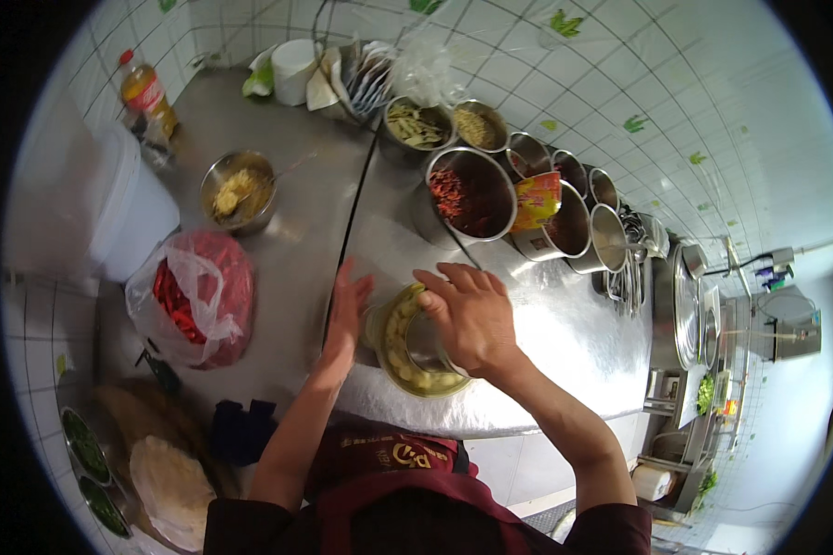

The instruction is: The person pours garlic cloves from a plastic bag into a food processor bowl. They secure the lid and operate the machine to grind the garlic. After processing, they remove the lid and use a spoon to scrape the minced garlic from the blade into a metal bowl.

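Observation:
A round, yellowish see-through tub stands near the front edge of the steel table. Pale yellow pieces, possibly peeled garlic cloves, fill the ring around a steel cup inside it. My right hand lies palm down over the cup, thumb and fingers spread, hiding its right side; whether it grips the cup cannot be seen. Just left of the tub, my left hand is held edge-on, fingers apart and nothing in it.
Steel pots line the back, including one of dried red chillies. At left are a steel bowl of chopped yellowish food, a plastic bag of red chillies, a white bucket and a drink bottle. A lidded pot stands at right.

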Demonstrator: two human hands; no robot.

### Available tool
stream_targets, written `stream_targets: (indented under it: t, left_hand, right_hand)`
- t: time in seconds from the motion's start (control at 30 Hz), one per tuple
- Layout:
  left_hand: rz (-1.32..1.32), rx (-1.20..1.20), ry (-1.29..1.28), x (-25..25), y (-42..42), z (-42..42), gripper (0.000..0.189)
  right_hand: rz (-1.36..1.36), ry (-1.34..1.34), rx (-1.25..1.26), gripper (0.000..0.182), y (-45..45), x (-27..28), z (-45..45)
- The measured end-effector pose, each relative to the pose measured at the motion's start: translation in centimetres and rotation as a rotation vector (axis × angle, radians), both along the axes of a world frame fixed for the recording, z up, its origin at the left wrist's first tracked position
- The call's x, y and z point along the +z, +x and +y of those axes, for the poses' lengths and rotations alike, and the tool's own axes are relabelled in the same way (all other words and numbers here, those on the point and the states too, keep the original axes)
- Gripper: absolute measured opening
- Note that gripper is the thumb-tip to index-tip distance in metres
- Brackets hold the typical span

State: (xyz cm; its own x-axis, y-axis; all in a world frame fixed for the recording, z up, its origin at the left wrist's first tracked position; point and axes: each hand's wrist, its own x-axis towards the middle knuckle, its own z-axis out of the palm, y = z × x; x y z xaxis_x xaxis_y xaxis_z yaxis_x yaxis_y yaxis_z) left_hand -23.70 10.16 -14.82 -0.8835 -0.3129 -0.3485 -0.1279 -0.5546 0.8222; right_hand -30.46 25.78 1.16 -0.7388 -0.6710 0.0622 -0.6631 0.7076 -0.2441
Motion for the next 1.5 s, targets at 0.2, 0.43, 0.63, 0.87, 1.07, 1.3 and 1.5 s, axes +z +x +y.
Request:
stream_targets:
  t: [0.2, 0.43, 0.63, 0.87, 1.07, 1.3, 1.5]
  left_hand:
    - [0.325, 0.211, -0.475, 9.3, -0.9, -0.5, 0.067]
    - [0.871, -0.163, -0.942, 17.8, -4.6, 6.1, 0.037]
    - [0.769, -0.395, -1.484, 16.7, -7.0, 11.2, 0.041]
    - [0.640, -0.426, -1.619, 15.5, -6.8, 11.0, 0.037]
    - [0.605, -0.444, -1.603, 16.3, -6.5, 11.1, 0.034]
    - [0.682, -0.423, -1.423, 15.8, -7.2, 10.8, 0.035]
    - [0.583, -0.525, -1.472, 16.3, -7.3, 10.5, 0.038]
  right_hand:
    - [0.068, 0.005, -0.038, 0.045, 0.2, -0.5, 0.1]
    - [0.206, -0.073, 0.053, 0.038, -0.3, -3.2, 1.4]
    - [0.312, -0.094, -0.047, 0.033, -0.2, -3.1, 0.3]
    - [0.381, -0.202, 0.007, 0.031, -0.3, -4.0, -0.2]
    - [0.448, -0.240, 0.028, 0.034, -1.0, -4.5, 0.2]
    - [0.447, -0.218, 0.013, 0.043, -0.5, -4.7, 0.2]
    - [0.344, -0.226, -0.009, 0.041, -0.5, -3.8, 0.1]
